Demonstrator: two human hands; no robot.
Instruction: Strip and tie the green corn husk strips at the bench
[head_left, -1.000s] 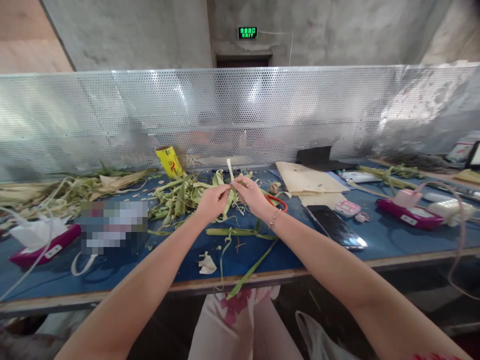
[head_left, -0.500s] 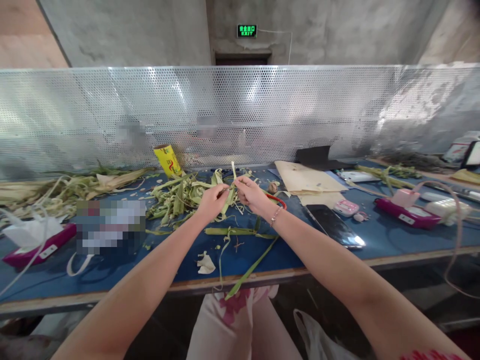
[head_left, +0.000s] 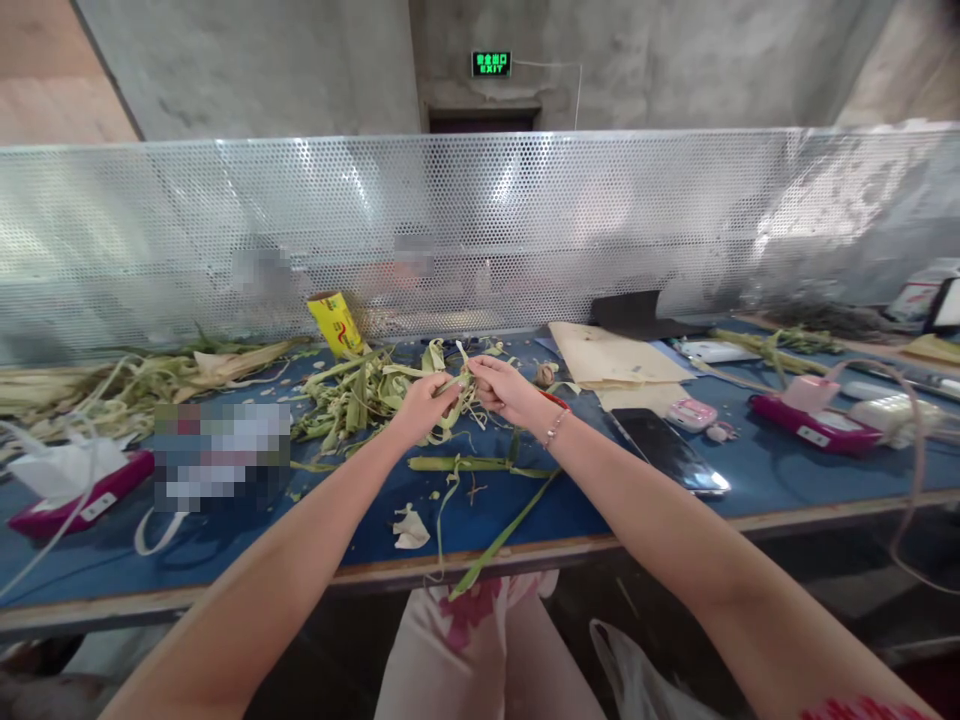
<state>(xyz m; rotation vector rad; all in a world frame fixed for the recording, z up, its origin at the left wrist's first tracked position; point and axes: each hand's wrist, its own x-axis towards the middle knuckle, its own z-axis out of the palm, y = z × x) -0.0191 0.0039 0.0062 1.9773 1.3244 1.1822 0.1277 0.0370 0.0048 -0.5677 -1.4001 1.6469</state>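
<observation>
Over the middle of the blue tabletop, my left hand (head_left: 429, 404) and my right hand (head_left: 501, 386) nearly meet, fingers pinched on a pale green leaf strip (head_left: 460, 352) whose tip sticks up between them. Part of the strip is hidden by my fingers. Just left of and behind my hands lies a heap of cut green leaf pieces (head_left: 360, 395). A longer green stalk (head_left: 450, 464) and a narrow leaf (head_left: 502, 540) rest nearer the table's front edge, the leaf overhanging it.
A black phone (head_left: 667, 455) and tan paper sheets (head_left: 611, 355) lie right of my arms. A yellow tube (head_left: 335, 322) stands tilted behind the heap. Magenta power strips (head_left: 814, 428) with cables sit at both sides. A perforated metal screen (head_left: 480, 230) closes off the back.
My hands stay close together on the leaf strip, the fingers shifting slightly. Less of the strip's tip shows above them now. The tabletop things look the same.
</observation>
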